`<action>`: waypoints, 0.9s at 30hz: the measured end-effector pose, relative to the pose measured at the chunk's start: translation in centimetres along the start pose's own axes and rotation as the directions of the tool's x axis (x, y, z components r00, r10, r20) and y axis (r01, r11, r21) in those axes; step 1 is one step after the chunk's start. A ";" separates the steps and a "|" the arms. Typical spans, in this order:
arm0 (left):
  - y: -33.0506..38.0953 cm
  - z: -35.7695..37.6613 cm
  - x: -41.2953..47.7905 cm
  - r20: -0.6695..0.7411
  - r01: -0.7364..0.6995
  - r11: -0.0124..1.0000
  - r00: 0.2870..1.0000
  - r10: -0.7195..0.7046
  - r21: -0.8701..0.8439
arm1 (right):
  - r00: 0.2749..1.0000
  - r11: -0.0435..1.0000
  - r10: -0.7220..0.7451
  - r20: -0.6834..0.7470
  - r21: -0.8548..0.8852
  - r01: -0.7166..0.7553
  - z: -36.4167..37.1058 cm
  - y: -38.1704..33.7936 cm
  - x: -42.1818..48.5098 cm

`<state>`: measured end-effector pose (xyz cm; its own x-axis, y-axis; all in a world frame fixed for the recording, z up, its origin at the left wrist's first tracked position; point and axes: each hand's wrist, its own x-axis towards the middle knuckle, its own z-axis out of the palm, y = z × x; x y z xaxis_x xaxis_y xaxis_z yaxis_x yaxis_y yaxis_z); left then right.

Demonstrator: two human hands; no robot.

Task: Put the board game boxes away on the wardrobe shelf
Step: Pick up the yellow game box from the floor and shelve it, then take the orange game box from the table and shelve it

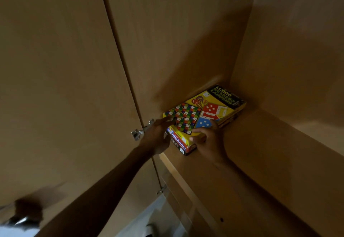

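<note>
1. The board game boxes lie in a flat stack on the wardrobe shelf (260, 154), pushed into its far left corner; the back wall and the left side panel close them in.
2. On top is the yellow box (214, 104) (snakes-and-ladders grid, dice, dark title band at the far end); under it a red-edged box (179, 143) shows its lettered side at the front; more edges peek out beneath on the right, too dim to tell apart.
3. The left hand (158, 136) reaches in past the door hinge (138, 132); its fingers (167, 119) are straight and held together, tips touching the near left corner of the yellow box, gripping nothing.
4. The right hand (211, 140) is at the stack's near front corner; its thumb lies on the lid of the yellow box and its fingers (197, 139) curl against that box's front edge, pinching it.
5. The open wardrobe door (55, 87) stands to the left; both forearms stretch up from below.
</note>
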<state>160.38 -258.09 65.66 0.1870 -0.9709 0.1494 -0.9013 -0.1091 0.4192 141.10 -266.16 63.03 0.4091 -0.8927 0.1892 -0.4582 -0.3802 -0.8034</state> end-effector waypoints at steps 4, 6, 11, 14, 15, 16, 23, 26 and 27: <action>-0.2 0.7 -2.8 -0.038 0.181 0.947 0.980 -0.198 -0.266 | 0.998 1.000 -0.013 -0.062 -0.004 0.013 0.2 -0.6 -2.2; -0.8 1.1 -5.2 -0.053 0.246 0.894 0.957 -0.286 -0.375 | 0.983 0.995 -0.099 -0.155 0.002 0.101 0.6 -1.2 -4.3; -2.7 1.3 -14.3 -0.060 0.328 0.777 0.904 -0.424 -0.538 | 0.978 0.973 -0.185 -0.091 0.126 0.196 3.1 -3.2 -9.8; -3.9 0.9 -20.9 -0.072 0.375 0.705 0.854 -0.516 -0.601 | 0.989 0.975 -0.138 0.055 0.181 0.126 5.8 -4.7 -13.4; -4.4 0.7 -23.2 -0.084 0.388 0.684 0.833 -0.547 -0.618 | 0.985 0.976 -0.140 0.101 0.183 0.120 6.9 -5.3 -14.6; -5.0 0.4 -26.1 -0.093 0.406 0.662 0.806 -0.584 -0.630 | 0.977 0.976 -0.151 0.152 0.182 0.122 8.2 -6.2 -16.2; -7.6 -2.6 -47.1 -0.161 0.493 0.508 0.587 -0.793 -0.706 | 0.893 0.961 -0.207 0.400 0.257 0.108 17.3 -13.5 -28.8; -7.9 -4.1 -56.5 -0.208 0.510 0.422 0.424 -0.882 -0.750 | 0.781 0.946 -0.282 0.558 0.297 0.129 21.7 -17.3 -35.4; -7.9 -4.7 -59.1 -0.228 0.509 0.404 0.373 -0.900 -0.761 | 0.745 0.942 -0.296 0.597 0.311 0.125 22.8 -18.5 -37.3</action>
<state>158.26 -198.89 57.70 0.9696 -0.2150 -0.1171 0.0285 -0.3759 0.9262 152.35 -220.31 57.98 0.9119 -0.4082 0.0420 -0.1348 -0.3946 -0.9089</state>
